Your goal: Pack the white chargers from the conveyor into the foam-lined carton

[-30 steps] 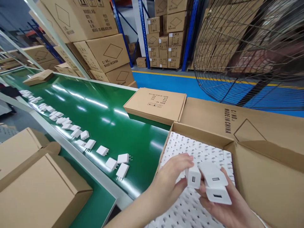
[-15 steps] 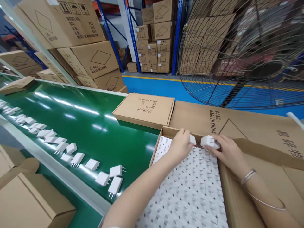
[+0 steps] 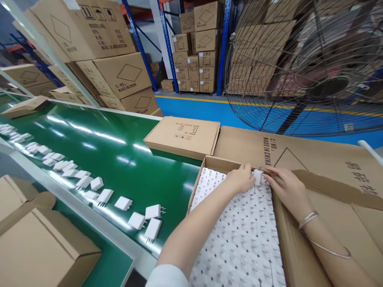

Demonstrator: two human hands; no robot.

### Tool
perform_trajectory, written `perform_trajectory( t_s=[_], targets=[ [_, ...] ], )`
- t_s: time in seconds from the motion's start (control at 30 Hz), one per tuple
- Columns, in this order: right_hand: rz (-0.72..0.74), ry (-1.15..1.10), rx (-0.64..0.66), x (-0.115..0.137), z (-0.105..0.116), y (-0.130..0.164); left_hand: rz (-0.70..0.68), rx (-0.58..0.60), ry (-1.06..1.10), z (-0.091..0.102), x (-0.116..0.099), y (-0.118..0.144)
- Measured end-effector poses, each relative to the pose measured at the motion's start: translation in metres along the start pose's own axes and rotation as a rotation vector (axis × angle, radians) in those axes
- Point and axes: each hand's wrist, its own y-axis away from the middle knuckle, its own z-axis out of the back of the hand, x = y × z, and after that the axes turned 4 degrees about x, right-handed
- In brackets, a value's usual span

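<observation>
A white plug charger (image 3: 257, 177) is held upright between my two hands at the far right corner of an open carton (image 3: 220, 164). My left hand (image 3: 241, 179) has its fingers closed against the charger's left side. From the right, my right hand (image 3: 283, 184) pinches it with thumb and fingers. The fingers partly cover the charger. Below them, tightly packed rows of white chargers (image 3: 236, 227) fill the carton, prongs facing up. My left forearm hides part of these rows.
A green conveyor belt (image 3: 125, 171) runs to the left, carrying several loose white chargers (image 3: 153, 229). A closed flat carton (image 3: 184, 135) lies beyond the open one. A large wire-caged fan (image 3: 302, 79) stands at the back right. Cardboard boxes (image 3: 48, 243) sit at the lower left.
My left hand has moved right, closer to my right hand. Two separate chargers showed in the hands before; now one shows between them, lower in the corner. The view has shifted slightly.
</observation>
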Motion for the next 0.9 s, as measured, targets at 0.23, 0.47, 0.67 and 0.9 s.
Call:
perform_trajectory(
  t_s=[0.23, 0.47, 0.67, 0.9],
  targets=[
    [0.032, 0.073, 0.094, -0.010, -0.011, -0.005, 0.013, 0.054, -0.041, 0.003, 0.000, 0.010],
    [0.117, 0.096, 0.187, -0.014, -0.009, -0.007, 0.035, 0.034, -0.063, 0.005, -0.002, 0.018],
    [-0.008, -0.009, 0.037, 0.009, 0.003, 0.008, -0.020, -0.063, -0.111, 0.009, -0.006, 0.038],
    [0.019, -0.241, 0.156, 0.063, -0.001, 0.007, 0.295, -0.278, -0.427, 0.043, 0.052, 0.190]
  ],
)
